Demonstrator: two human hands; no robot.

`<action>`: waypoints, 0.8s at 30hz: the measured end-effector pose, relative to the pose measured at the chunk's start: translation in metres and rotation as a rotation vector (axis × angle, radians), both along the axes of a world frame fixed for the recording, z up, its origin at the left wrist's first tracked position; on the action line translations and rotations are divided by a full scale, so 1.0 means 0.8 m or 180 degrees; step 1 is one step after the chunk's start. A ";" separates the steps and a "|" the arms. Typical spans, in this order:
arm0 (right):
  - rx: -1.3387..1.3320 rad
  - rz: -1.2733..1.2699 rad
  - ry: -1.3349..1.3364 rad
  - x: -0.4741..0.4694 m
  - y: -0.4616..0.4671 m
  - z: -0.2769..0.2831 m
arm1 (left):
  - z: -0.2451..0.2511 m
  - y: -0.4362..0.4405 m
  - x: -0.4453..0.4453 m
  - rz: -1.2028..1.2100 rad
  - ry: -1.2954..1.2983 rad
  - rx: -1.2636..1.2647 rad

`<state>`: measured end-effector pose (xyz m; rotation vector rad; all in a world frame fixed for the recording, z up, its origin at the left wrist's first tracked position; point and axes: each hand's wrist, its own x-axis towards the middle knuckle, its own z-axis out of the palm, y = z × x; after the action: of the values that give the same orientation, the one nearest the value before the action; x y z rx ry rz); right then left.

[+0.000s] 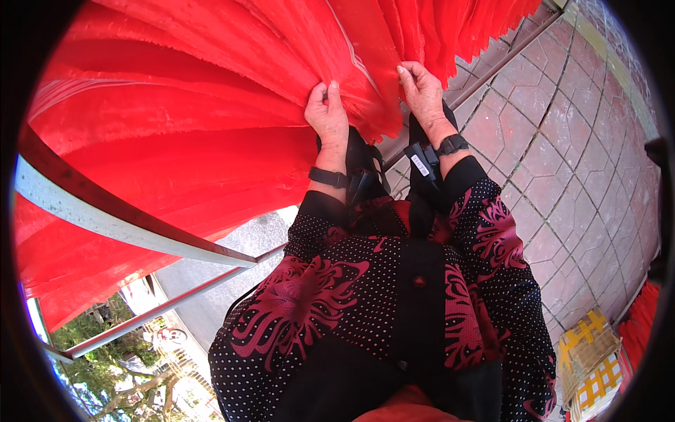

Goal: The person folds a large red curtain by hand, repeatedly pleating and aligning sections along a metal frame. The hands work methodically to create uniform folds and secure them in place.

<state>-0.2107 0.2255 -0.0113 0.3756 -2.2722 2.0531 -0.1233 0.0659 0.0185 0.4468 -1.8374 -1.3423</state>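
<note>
Bright red sheet fabric (221, 100) hangs in long gathered folds across the upper left, with frayed, wavy edges. My left hand (328, 113) pinches a fold of it between thumb and forefinger. To the right, my right hand (423, 95) grips the cloth's edge between thumb and fingertips. The stretch of cloth between my hands carries thin white lines (358, 58) and drops to a ragged lower edge over my dark-clad legs. Each wrist wears a black strap with a small device; the right device (419, 162) bears a label with writing.
A metal frame bar (132, 221) curves along the left, joined to thinner rails (158, 311). Paving tiles (559, 137) cover the right side. At lower right are a yellow-taped package (590, 348) and more red fabric (640, 322). Trees (105, 337) show beyond the rails.
</note>
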 end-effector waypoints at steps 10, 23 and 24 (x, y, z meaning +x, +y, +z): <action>-0.0157 0.0160 -0.0417 0.005 -0.001 -0.027 | -0.035 -0.013 0.002 -0.0123 -0.0403 -0.0187; 0.2013 0.0912 0.0421 0.027 0.027 0.005 | -0.083 -0.015 0.009 -0.0525 -0.0817 0.0952; 0.2041 0.0964 0.0500 0.029 0.034 0.006 | -0.087 -0.015 0.007 -0.0389 -0.0971 0.1082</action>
<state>-0.1879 0.2523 -0.0065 0.9201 -2.8525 1.2553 -0.1178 0.0541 -0.0513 0.7624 -1.9055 -1.7606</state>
